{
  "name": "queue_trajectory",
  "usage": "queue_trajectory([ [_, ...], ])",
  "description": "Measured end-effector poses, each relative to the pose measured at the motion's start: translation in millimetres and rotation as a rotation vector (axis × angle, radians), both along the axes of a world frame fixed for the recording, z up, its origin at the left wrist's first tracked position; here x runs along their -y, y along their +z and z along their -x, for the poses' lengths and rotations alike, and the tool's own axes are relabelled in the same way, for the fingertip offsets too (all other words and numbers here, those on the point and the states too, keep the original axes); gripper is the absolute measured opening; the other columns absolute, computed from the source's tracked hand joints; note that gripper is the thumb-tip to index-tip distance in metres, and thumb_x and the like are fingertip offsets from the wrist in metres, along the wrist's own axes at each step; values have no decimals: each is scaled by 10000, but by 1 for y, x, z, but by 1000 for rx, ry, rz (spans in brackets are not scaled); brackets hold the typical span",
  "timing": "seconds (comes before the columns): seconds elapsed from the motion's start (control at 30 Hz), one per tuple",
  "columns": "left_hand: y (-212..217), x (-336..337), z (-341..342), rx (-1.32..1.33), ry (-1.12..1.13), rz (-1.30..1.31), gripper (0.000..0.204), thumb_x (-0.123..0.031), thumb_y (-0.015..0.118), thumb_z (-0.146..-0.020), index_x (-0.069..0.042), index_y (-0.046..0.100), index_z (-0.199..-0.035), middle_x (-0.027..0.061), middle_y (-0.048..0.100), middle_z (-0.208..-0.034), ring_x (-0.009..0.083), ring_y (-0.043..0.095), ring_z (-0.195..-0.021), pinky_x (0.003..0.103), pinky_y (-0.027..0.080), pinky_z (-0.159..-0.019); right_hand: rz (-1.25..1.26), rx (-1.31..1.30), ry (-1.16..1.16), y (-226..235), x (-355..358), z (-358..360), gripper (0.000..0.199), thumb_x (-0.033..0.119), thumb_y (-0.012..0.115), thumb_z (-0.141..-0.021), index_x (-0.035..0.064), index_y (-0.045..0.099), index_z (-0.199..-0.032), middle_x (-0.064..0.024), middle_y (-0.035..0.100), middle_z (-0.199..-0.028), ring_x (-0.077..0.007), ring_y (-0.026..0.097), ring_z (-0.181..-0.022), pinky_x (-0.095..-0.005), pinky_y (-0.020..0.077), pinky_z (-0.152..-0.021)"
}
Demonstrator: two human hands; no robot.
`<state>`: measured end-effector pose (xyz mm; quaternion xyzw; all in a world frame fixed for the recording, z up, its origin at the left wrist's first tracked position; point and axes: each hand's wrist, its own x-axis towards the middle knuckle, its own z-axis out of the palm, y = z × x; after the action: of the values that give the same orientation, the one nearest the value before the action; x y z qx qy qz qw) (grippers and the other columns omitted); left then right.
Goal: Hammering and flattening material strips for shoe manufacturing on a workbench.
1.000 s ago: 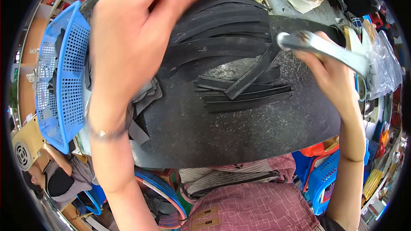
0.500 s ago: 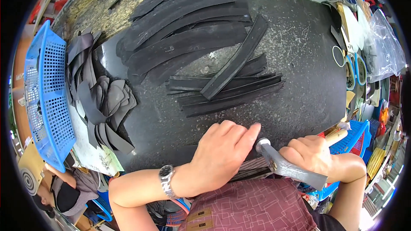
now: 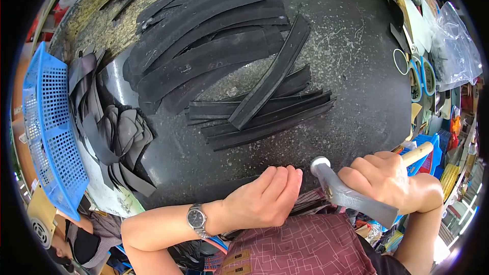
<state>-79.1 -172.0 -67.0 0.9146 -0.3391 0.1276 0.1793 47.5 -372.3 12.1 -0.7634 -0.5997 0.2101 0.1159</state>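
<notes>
My right hand (image 3: 379, 179) is wrapped around the pale wooden handle of a hammer (image 3: 356, 198). The hammer's grey metal head hangs between my two hands near the front edge of the black work surface (image 3: 367, 122). Just left of it, my left hand (image 3: 265, 196) is closed, fingers curled and pressed together; whatever they may hold is hidden. A dark strip (image 3: 224, 188) lies flat by my left wrist, partly covered by it. Beyond my hands, several folded black strips (image 3: 270, 127) lie in a small crossed heap, with one strip (image 3: 275, 74) slanting over the top.
A large stack of wide black strips (image 3: 204, 46) spreads over the far left. Loose curled grey strips (image 3: 125, 132) lie by a blue plastic basket (image 3: 53, 127) on the left. Scissors (image 3: 422, 79) and a clear plastic bag (image 3: 453, 51) sit at the right. Another person (image 3: 84, 239) is at lower left.
My left hand has drawn back toward me, its fingers curling in from a more outstretched pose. The hammer in my right hand has shifted slightly right. The whole view has tilted a little.
</notes>
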Motion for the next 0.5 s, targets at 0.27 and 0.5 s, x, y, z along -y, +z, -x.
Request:
queue_trajectory([
  [0.27, 0, -4, 5, 79, -20, -125, 379, -166, 540, -696, 107, 631, -944, 146, 605, -915, 261, 562, -855, 341, 470, -745, -21, 73, 81, -6, -12, 1, 239, 190, 578, -614, 61, 501, -800, -7, 382, -623, -131, 489, -497, -270, 386, -420],
  [0.5, 5, -20, 21, -53, 49, -50, 359, -188, 558, -675, 67, 632, -917, 109, 599, -925, 233, 531, -888, 320, 442, -736, -114, 63, 125, -13, -22, 3, 245, 205, 587, -588, 74, 487, -769, 8, 367, -610, -126, 459, -478, -268, 361, -403],
])
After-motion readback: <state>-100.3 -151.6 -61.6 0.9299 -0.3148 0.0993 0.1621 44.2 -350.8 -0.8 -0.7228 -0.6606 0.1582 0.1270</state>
